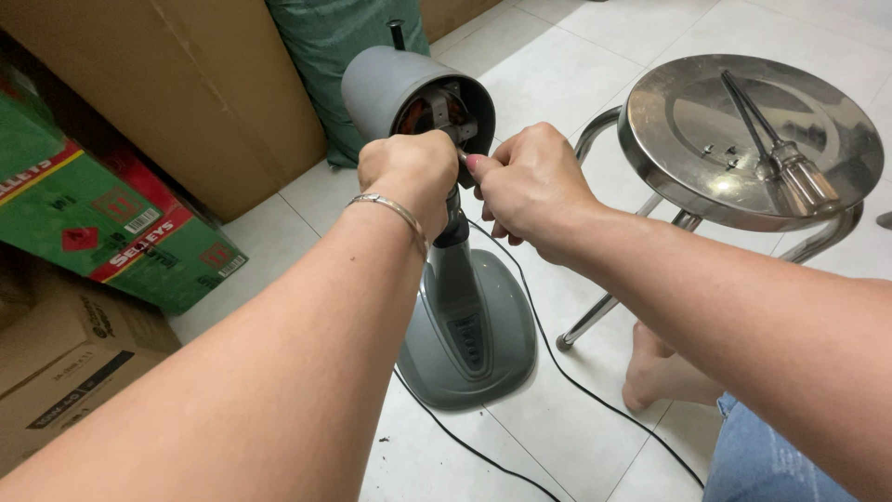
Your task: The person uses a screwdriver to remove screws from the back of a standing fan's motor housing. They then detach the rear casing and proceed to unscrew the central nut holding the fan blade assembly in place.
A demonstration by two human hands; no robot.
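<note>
A grey fan motor housing [390,85] stands on a grey stand with a button panel and a rounded base [469,339]; its open front shows copper windings and metal parts. My left hand [409,172], with a thin metal bracelet on the wrist, is closed at the lower front of the housing. My right hand [530,181] is closed right beside it, fingertips meeting at the motor's front. What the fingers pinch is hidden; it looks like the motor shaft or a small part there.
A round steel stool [669,121] stands at the right, carrying a screwdriver [790,163] and a few small screws [720,153]. Cardboard boxes [186,84], a green and red carton [102,218] and a green sack [325,46] line the left. A black cord [557,358] crosses the tiled floor. My bare foot [650,372] rests near the stool.
</note>
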